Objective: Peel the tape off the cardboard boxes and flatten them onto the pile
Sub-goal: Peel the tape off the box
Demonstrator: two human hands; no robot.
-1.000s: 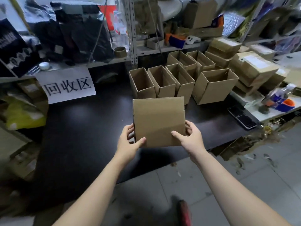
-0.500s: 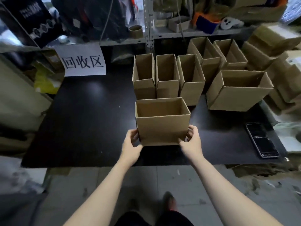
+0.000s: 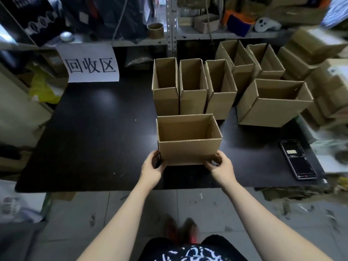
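— Left hand (image 3: 152,167): how is it seen?
— Curled round the near left corner of the box (image 3: 188,153). The right hand (image 3: 221,165) is wrapped round the near right corner. The box is held upright, top open, over the table (image 3: 94,138) near its front edge; contact with the table cannot be told.
— And beyond?
— Just behind, three boxes (image 3: 194,100) are lined up side by side, open. To their right a big box (image 3: 271,112) is set, with two boxes (image 3: 243,74) behind it. A phone (image 3: 297,160) is laid well right of the held box. Farthest back, a sign (image 3: 90,65) is hung below a tape roll (image 3: 155,31).
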